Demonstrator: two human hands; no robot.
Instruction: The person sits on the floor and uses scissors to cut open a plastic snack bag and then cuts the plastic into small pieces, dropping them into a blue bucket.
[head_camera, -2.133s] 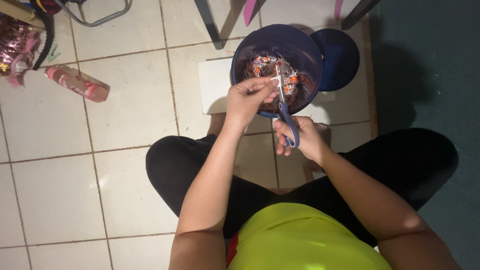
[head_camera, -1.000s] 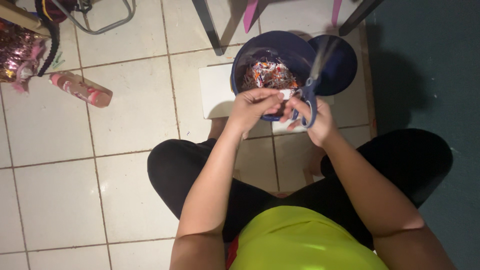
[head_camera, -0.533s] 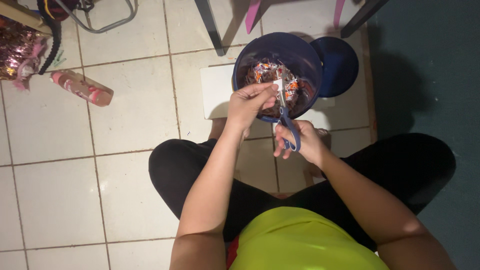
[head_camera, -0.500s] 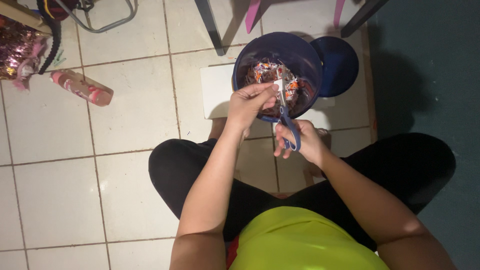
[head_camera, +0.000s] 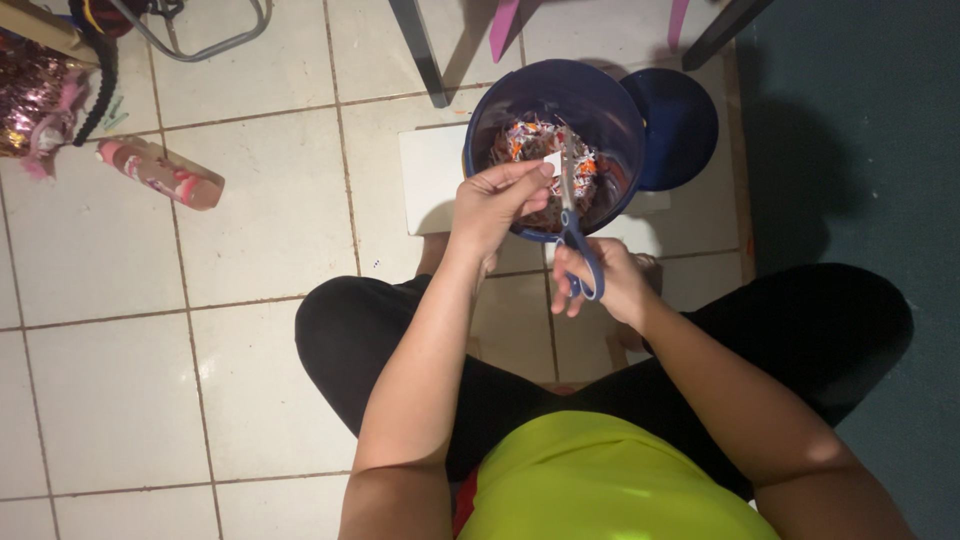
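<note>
1. Person sat cross-legged on tile floor, yellow-green top nearest camera, black-clad legs spread left and right
2. Right hand gripped blue-handled scissors, fingers through the loops, blades pointing far over the tub
3. Left hand pinched a small white scrap between thumb and fingers, just beside the blades
4. Dark blue tub sat on a white board beyond the hands; it already held a heap of colourful cut bits, so cutting looked well along, with the pinched scrap not yet cut
5. Blue lid lay right of tub, touching it
6. Pink bottle lay far left, well apart
</note>
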